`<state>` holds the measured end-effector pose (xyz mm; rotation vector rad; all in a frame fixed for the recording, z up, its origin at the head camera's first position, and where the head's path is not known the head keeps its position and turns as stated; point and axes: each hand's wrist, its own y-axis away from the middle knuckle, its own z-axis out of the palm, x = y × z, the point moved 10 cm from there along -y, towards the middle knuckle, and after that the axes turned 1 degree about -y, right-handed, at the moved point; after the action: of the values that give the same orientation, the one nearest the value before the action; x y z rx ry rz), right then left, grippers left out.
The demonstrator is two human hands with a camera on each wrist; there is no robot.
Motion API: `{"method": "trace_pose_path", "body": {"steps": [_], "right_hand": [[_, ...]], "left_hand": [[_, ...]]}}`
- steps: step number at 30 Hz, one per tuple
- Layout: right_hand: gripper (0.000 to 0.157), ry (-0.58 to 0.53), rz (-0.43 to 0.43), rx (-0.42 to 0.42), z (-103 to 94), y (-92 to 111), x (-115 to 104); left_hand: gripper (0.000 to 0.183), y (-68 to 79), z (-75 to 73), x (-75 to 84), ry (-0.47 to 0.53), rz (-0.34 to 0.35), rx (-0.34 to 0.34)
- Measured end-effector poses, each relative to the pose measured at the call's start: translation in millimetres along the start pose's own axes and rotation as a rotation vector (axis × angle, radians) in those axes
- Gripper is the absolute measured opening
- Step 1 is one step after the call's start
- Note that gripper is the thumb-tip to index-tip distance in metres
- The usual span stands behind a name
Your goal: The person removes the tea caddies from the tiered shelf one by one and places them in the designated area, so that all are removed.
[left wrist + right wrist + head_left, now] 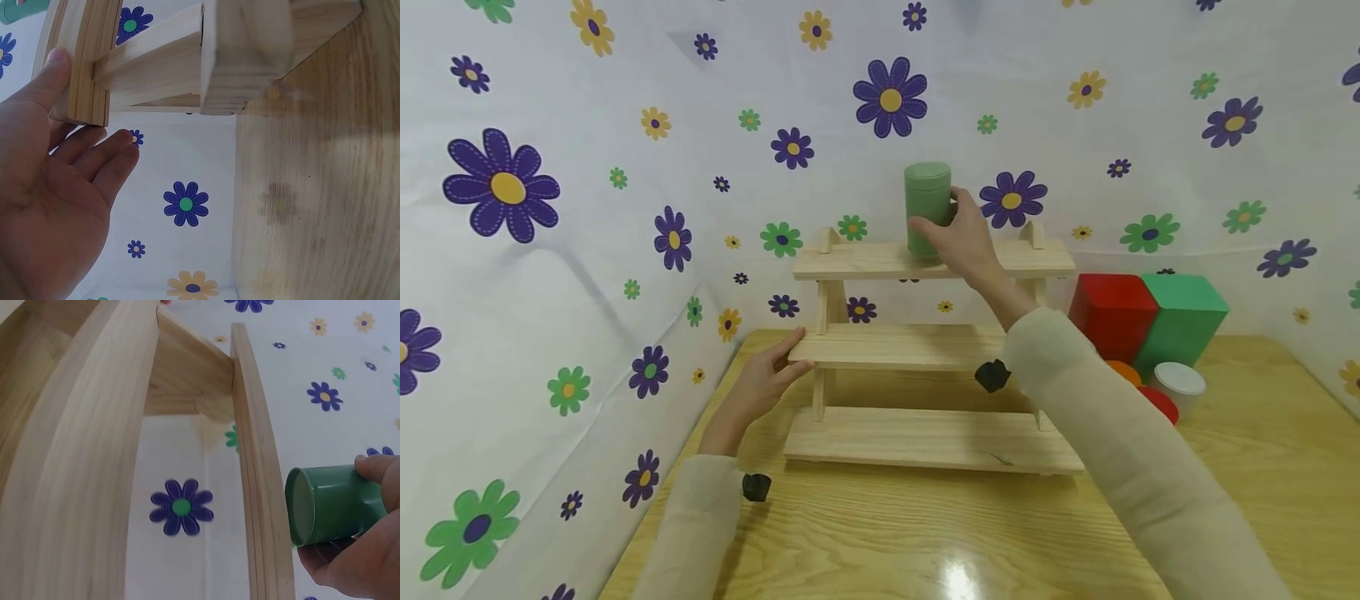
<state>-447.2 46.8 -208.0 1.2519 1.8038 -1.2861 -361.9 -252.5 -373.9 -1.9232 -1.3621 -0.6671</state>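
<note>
A three-tier wooden display shelf (895, 346) stands on the wood-grain table. My right hand (966, 237) grips a green cylindrical canister (927, 200) between thumb and fingers, upright at the top tier (857, 260). In the right wrist view, the canister's round base (301, 506) shows right beside the edge of that top board (259, 469). My left hand (766, 375) holds the left end of the middle tier (895, 346). From the left wrist, its thumb lies on one face of the board (84, 75), with fingers curled at the other.
Right of the shelf stand a red box (1112, 312) and a green box (1183, 317). In front of them are a white-lidded tub (1180, 383), a red lid (1161, 402) and something orange (1123, 372). Flower-patterned cloth (587, 333) hangs behind and at the left.
</note>
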Motion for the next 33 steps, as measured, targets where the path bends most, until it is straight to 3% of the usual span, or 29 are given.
{"method": "trace_pose_path", "body": {"steps": [13,33], "right_hand": [[0.078,0.036,0.026,0.028,-68.6,12.7,7.6],[0.082,0.076,0.171,0.148,-175.1,26.2,48.6]], "left_hand": [[0.071,1.7,0.6,0.4,-0.013,0.006,-0.01],[0.07,0.9,0.0,-1.3,-0.012,-0.014,-0.012]]}}
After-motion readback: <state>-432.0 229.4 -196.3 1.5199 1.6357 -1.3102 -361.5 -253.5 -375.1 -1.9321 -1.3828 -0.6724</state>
